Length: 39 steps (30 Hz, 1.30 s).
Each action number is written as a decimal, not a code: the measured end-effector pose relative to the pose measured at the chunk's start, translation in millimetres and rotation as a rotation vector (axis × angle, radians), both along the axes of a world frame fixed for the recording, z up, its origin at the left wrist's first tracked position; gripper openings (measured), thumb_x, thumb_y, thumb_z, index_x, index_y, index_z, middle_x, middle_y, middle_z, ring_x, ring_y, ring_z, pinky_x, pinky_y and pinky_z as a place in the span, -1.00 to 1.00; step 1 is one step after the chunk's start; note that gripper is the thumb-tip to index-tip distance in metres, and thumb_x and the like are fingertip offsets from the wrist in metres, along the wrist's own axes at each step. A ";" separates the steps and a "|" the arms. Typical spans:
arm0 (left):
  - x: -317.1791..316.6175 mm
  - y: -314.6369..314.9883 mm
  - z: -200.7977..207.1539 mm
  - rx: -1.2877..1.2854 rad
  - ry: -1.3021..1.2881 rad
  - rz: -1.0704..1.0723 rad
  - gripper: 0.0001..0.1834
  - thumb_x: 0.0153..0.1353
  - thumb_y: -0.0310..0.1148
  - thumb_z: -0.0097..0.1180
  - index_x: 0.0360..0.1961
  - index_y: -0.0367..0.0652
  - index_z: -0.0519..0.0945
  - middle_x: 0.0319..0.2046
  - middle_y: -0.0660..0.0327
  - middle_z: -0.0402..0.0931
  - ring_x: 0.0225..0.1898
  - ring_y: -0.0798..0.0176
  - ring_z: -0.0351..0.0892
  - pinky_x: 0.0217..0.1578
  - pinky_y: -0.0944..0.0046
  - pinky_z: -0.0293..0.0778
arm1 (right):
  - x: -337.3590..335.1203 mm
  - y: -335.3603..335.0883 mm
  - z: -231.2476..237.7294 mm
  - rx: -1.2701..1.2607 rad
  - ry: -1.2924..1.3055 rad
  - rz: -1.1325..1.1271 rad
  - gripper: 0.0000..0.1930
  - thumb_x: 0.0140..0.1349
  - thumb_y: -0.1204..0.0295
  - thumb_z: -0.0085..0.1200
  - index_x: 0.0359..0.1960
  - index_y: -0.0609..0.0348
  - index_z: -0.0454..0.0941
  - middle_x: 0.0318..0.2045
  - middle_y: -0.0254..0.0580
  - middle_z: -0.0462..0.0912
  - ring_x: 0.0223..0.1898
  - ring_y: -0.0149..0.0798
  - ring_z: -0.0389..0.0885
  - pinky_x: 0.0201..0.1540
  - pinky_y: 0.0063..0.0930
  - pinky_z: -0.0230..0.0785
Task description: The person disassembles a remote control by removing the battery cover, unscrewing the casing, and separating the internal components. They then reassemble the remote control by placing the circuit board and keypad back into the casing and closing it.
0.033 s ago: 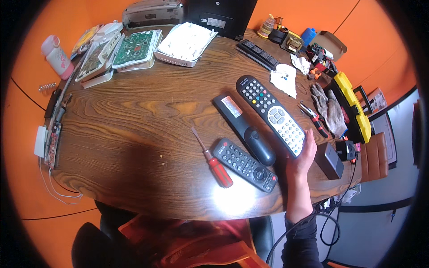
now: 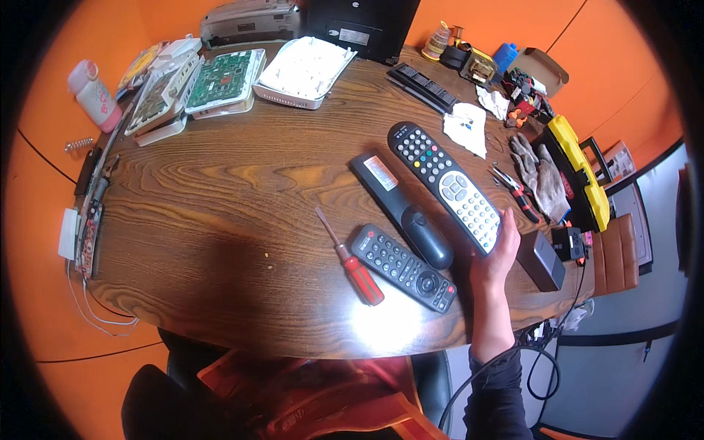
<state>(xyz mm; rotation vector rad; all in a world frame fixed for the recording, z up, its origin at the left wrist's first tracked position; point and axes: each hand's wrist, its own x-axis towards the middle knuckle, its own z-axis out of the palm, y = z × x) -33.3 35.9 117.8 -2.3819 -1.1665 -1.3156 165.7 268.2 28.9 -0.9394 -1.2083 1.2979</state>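
Note:
My right hand [image 2: 496,257] is closed around the lower end of a long black remote control [image 2: 456,192] with a silver-white lower keypad. It is tilted, buttons up, with its top pointing to the far left; most of the gripping fingers are hidden beneath it. Just left of it lies a black remote control [image 2: 402,211] back side up, showing a sticker and a rounded bulge. Nearer the front edge rests a dark grey remote control [image 2: 403,268], buttons up. Beside that one is a screwdriver [image 2: 359,280] with a red handle. My left hand is out of view.
Opened white casings, one with a green circuit board [image 2: 223,76], stand at the back left of the wooden table [image 2: 183,183]. To the right are pliers [image 2: 517,192], work gloves [image 2: 544,176], a yellow-and-black toolbox [image 2: 579,172] and a black box [image 2: 540,262]. A cable [image 2: 469,389] passes by my right forearm.

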 end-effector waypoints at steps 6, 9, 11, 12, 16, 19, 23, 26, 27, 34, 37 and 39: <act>-7.4 -12.2 -0.1 0.153 -0.044 -0.007 -0.77 0.10 -0.39 -0.11 -0.36 -0.36 0.48 -0.30 0.04 0.47 -0.23 0.13 0.46 -0.14 0.22 0.34 | 5.4 2.4 -9.2 -0.056 0.062 0.035 -0.62 0.28 0.14 -0.20 -0.41 0.24 0.44 -0.68 -0.29 0.49 -0.79 -0.47 0.39 -0.83 -0.67 0.13; -16.2 -27.8 10.5 0.487 -0.174 0.088 -0.77 0.10 -0.38 -0.12 -0.35 -0.36 0.48 -0.29 0.04 0.47 -0.22 0.13 0.45 -0.13 0.22 0.34 | 6.2 2.7 -7.4 -0.018 0.045 0.005 -0.61 0.29 0.16 -0.22 -0.44 0.25 0.46 -0.70 -0.31 0.47 -0.80 -0.49 0.35 -0.83 -0.67 0.13; -19.8 -34.0 19.6 0.882 -0.392 0.296 -0.76 0.11 -0.38 -0.12 -0.35 -0.37 0.47 -0.29 0.04 0.47 -0.22 0.13 0.45 -0.12 0.22 0.34 | 6.2 1.1 -3.7 0.009 0.087 -0.042 -0.61 0.29 0.15 -0.23 -0.43 0.25 0.46 -0.69 -0.30 0.47 -0.80 -0.49 0.36 -0.83 -0.67 0.13; -21.5 -33.5 22.6 1.026 -0.540 0.431 -0.76 0.11 -0.38 -0.12 -0.35 -0.37 0.47 -0.29 0.04 0.47 -0.21 0.13 0.45 -0.12 0.22 0.34 | 5.4 1.0 -1.7 -0.067 0.125 -0.095 -0.61 0.29 0.15 -0.24 -0.42 0.25 0.46 -0.69 -0.30 0.47 -0.80 -0.49 0.36 -0.83 -0.67 0.13; -33.7 11.5 3.3 0.299 -0.569 0.551 -0.82 0.07 -0.48 -0.10 -0.34 -0.31 0.51 -0.32 0.07 0.51 -0.23 0.15 0.49 -0.16 0.25 0.38 | 6.1 3.2 1.9 0.022 0.212 -0.250 -0.60 0.29 0.12 -0.27 -0.38 0.24 0.43 -0.68 -0.27 0.49 -0.79 -0.46 0.41 -0.82 -0.67 0.13; -36.2 66.6 -42.9 -0.253 -0.180 0.238 -0.79 -0.01 -0.63 -0.02 -0.35 -0.18 0.58 -0.31 0.14 0.56 -0.16 0.16 0.52 -0.11 0.21 0.38 | 12.4 8.1 1.3 -0.033 0.309 -0.233 -0.68 0.28 0.14 -0.23 -0.29 0.15 0.39 -0.58 -0.34 0.49 -0.69 -0.50 0.41 -0.75 -0.70 0.12; -43.5 118.3 -82.2 -0.420 -0.024 0.263 -0.70 0.01 -0.61 -0.03 -0.19 -0.17 0.55 -0.10 0.16 0.49 0.04 0.11 0.38 0.05 0.13 0.24 | 21.7 14.9 0.5 0.012 0.381 -0.264 -0.70 0.31 0.17 -0.28 -0.29 0.14 0.37 -0.55 -0.32 0.49 -0.70 -0.51 0.39 -0.74 -0.71 0.13; -46.1 145.1 -83.4 -0.464 -0.047 0.230 -0.62 0.02 -0.58 -0.02 -0.07 -0.17 0.49 0.00 0.17 0.43 0.13 0.08 0.28 0.11 0.09 0.17 | 25.4 18.4 0.2 0.017 0.447 -0.258 -0.69 0.33 0.19 -0.31 -0.31 0.16 0.36 -0.55 -0.31 0.49 -0.71 -0.51 0.38 -0.76 -0.71 0.13; -44.4 151.1 -81.3 -0.468 -0.047 0.213 -0.61 0.02 -0.58 -0.03 -0.06 -0.17 0.48 0.01 0.17 0.42 0.14 0.07 0.27 0.12 0.09 0.16 | 26.0 19.2 0.0 0.009 0.463 -0.254 -0.69 0.33 0.19 -0.31 -0.31 0.16 0.36 -0.55 -0.31 0.49 -0.71 -0.51 0.39 -0.76 -0.71 0.13; -21.7 130.7 -68.2 -0.625 0.076 -0.167 -0.48 -0.16 -0.10 0.29 -0.14 -0.07 0.55 -0.15 0.22 0.45 -0.04 0.16 0.34 0.02 0.10 0.18 | 29.4 21.7 -1.0 -0.052 0.579 -0.237 -0.70 0.32 0.17 -0.31 -0.27 0.15 0.34 -0.50 -0.30 0.53 -0.67 -0.52 0.41 -0.76 -0.71 0.12; -8.3 122.6 -72.3 -0.700 0.111 -0.165 -0.41 -0.13 -0.06 0.26 -0.07 -0.12 0.51 -0.14 0.19 0.41 -0.04 0.15 0.31 0.00 0.17 0.17 | 30.6 21.2 0.8 -0.090 0.604 -0.200 -0.74 0.31 0.18 -0.26 -0.31 0.08 0.37 -0.52 -0.38 0.51 -0.67 -0.51 0.36 -0.73 -0.68 0.07; -2.8 122.9 -77.2 -0.753 0.082 -0.176 -0.37 -0.15 -0.04 0.26 -0.03 -0.13 0.48 -0.13 0.19 0.39 -0.04 0.15 0.30 0.00 0.19 0.18 | 30.3 20.8 1.8 -0.108 0.606 -0.215 -0.73 0.30 0.18 -0.25 -0.32 0.08 0.37 -0.53 -0.38 0.52 -0.68 -0.51 0.36 -0.73 -0.69 0.08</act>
